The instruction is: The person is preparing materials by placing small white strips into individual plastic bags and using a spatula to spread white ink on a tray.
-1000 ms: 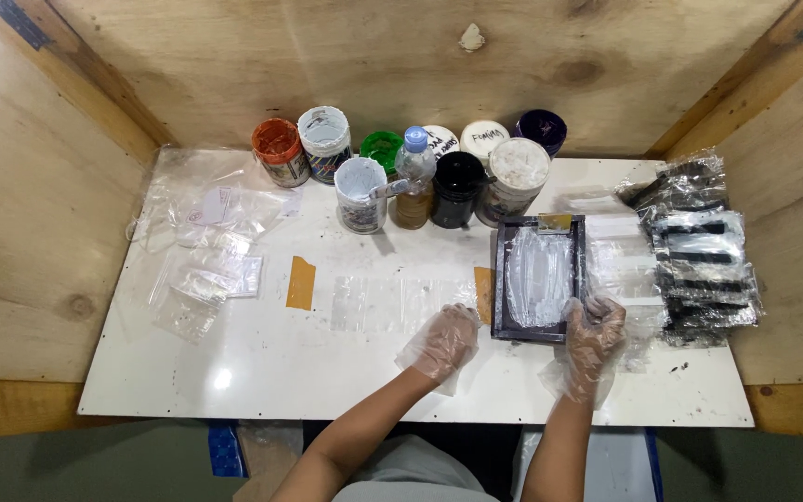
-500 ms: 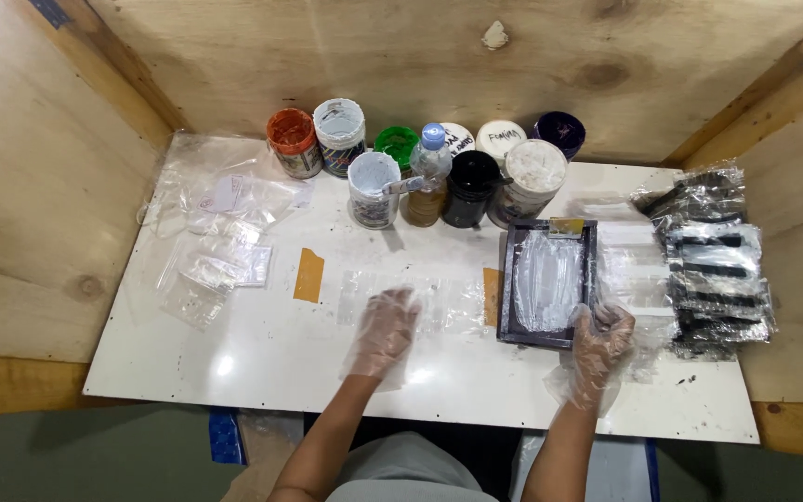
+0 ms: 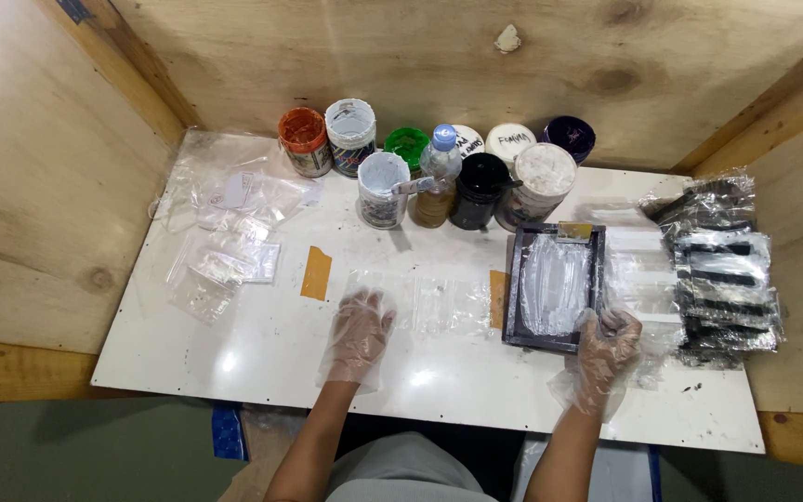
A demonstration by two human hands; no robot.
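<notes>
The gloved left hand (image 3: 360, 330) lies flat and open on the white table (image 3: 234, 353), fingers spread, touching the edge of a clear plastic sheet (image 3: 439, 302) just to its right. The gloved right hand (image 3: 606, 344), fingers curled, grips the lower right corner of the dark tray (image 3: 553, 284). Paint jars (image 3: 439, 172) stand beyond both hands; black-striped packets (image 3: 722, 279) lie right of the right hand.

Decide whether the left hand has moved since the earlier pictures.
Yes. The left hand has shifted leftward, away from the dark frame, toward the orange tape strip.
</notes>
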